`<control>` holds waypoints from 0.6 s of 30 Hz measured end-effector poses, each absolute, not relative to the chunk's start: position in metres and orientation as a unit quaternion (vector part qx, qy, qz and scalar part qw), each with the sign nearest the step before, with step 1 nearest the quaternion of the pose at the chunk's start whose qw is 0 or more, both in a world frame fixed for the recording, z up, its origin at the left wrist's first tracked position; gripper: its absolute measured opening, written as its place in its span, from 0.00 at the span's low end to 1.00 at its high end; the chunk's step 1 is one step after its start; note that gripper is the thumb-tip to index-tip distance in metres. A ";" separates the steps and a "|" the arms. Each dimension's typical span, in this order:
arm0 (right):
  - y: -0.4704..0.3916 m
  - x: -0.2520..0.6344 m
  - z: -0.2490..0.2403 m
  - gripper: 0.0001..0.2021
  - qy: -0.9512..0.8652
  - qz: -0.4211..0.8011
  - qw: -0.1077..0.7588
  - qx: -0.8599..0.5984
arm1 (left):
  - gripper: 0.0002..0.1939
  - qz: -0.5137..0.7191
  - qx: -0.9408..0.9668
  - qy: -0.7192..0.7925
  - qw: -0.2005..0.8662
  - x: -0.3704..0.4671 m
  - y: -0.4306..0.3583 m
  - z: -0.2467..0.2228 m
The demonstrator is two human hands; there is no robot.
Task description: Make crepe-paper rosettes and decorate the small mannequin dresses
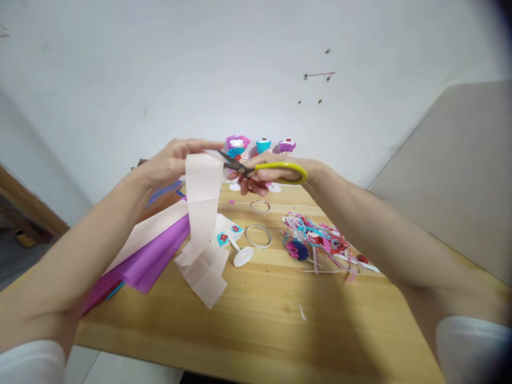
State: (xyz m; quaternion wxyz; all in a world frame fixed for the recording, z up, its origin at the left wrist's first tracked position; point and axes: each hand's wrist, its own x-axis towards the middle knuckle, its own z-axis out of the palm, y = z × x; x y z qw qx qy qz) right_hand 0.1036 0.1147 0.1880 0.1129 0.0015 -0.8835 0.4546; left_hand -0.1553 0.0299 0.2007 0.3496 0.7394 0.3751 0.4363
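Wooden table (pixel 256 320), lower half of frame. Centre: two rings (pixel 258 236), white-stemmed piece (pixel 242 256) lying tipped. Right of centre: tangled paper strips (pixel 320 237). Left: purple paper (pixel 154 261), apparently rolled.

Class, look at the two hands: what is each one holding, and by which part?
The right hand holds the scissors by the yellow handle; the left hand holds the pale paper strip near its top end.

Pale wall (pixel 180 69) (few small marks) behind wooden table (pixel 248 325), light floor tiles (pixel 120 368) below
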 end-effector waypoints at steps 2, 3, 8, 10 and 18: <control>0.120 0.101 0.196 0.27 -0.860 0.497 0.117 0.007 | 0.24 0.473 0.730 0.372 0.323 -0.156 0.034 0.216; 0.121 0.100 0.201 0.27 -0.852 0.509 0.120 0.003 | 0.24 0.489 0.728 0.368 0.308 -0.157 0.034 0.224; 0.119 0.097 0.219 0.23 -0.850 0.503 0.138 -0.078 | 0.22 0.517 0.746 0.352 0.228 -0.169 0.032 0.258; 0.118 0.095 0.221 0.22 -0.848 0.502 0.144 -0.094 | 0.21 0.526 0.742 0.360 0.208 -0.176 0.034 0.269; 0.127 0.072 0.209 0.22 -0.813 0.536 0.217 -0.065 | 0.24 0.583 0.709 0.361 0.162 -0.200 0.048 0.326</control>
